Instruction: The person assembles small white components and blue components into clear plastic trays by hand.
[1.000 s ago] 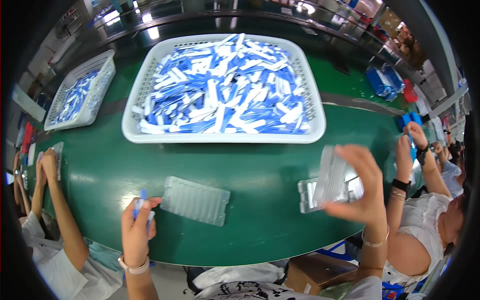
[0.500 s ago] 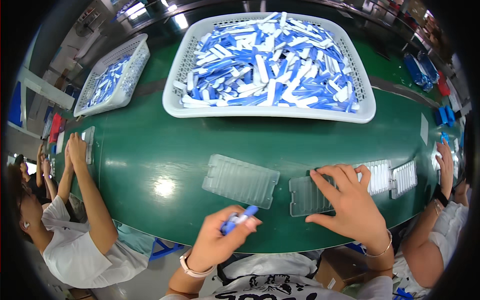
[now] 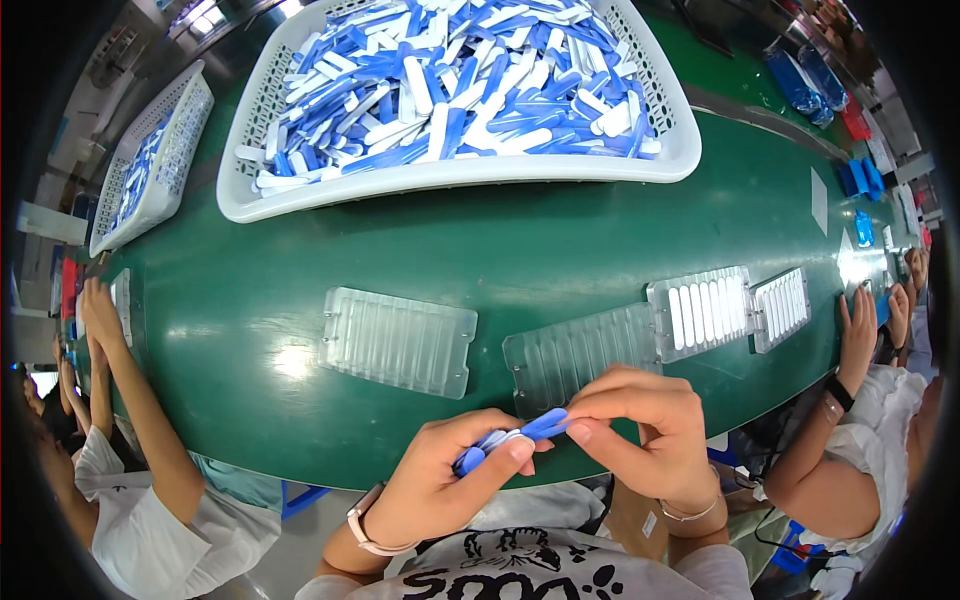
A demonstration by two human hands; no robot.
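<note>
My left hand (image 3: pixel 440 480) grips a small bunch of blue and white plastic sticks (image 3: pixel 505 440) at the near edge of the green belt (image 3: pixel 560 250). My right hand (image 3: pixel 645 425) pinches the blue tip of one stick in that bunch. Just beyond my hands lie two clear ribbed trays, one in the middle (image 3: pixel 398 340) and one under my right hand (image 3: pixel 580 350). Both look empty. A large white basket (image 3: pixel 440 180) heaped with blue and white sticks stands at the far side.
Two clear trays filled with white sticks (image 3: pixel 705 310) (image 3: pixel 782 305) lie to the right. A second white basket (image 3: pixel 150 160) stands far left. Other people's hands rest on the belt at the left (image 3: pixel 100 310) and right (image 3: pixel 860 325). Blue parts (image 3: pixel 810 80) lie far right.
My right hand left the clear tray and came to the sticks in my left hand. The left hand moved right, toward the middle. The view tilted nearer to the belt.
</note>
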